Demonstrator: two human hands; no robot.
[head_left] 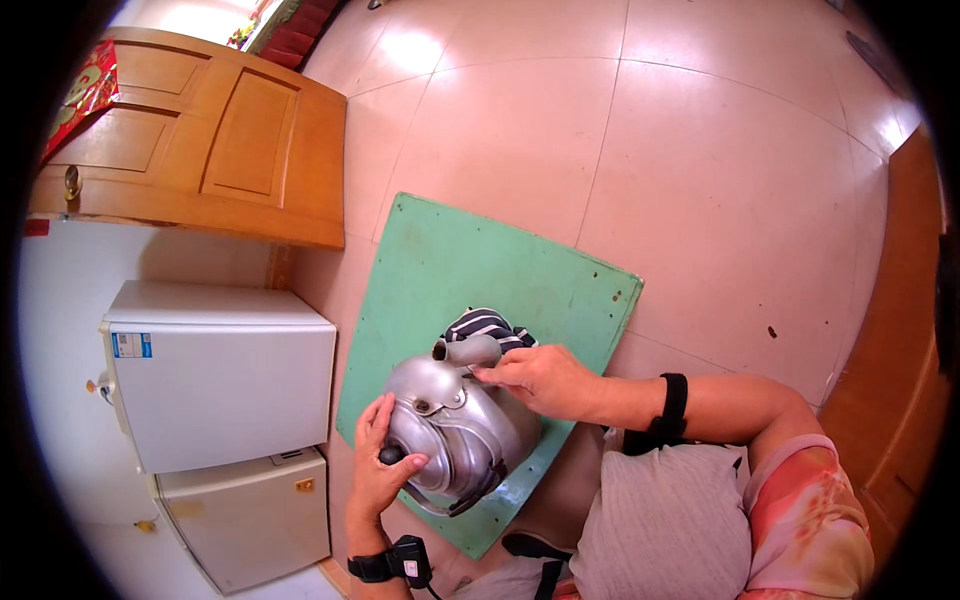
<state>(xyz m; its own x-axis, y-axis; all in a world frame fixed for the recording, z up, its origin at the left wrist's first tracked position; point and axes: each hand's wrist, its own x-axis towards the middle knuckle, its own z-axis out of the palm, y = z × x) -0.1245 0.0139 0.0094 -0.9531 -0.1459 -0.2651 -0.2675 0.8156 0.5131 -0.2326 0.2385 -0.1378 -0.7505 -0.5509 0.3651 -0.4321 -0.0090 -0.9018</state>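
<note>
kettle (pixel 455 420), a dull silver metal one with a short spout, sits tipped on its side over the lower part of a green board (pixel 440 260), its lid knob turned toward the person's left and its spout pointing up toward the far end. the left hand (pixel 380 465) curls loosely around the dark lid knob and the rim beside it, fingers wrapped but not clamped tight. the right hand (pixel 540 378) lies over the shoulder of the body just below the spout, fingers bent and pressing down on the metal; whether it pinches anything small there i cannot tell. a striped cloth (pixel 488 325) in dark and white is bunched just behind the spout, touching it.

the risk, as i judge it, lies in the round body: tilted and held only by a knob and a flat palm, it could roll off the board's near edge toward the person's lap, or the lid could pull free if the left hand tugs. the loose wire handle under the body could also swing and nip a finger.

the board rests flat on a pale pink tiled floor (pixel 720 180), its paint chipped along the edges. to the left stands a small white two-door fridge (pixel 220 370), and behind it a wooden panelled door (pixel 210 140).
</note>
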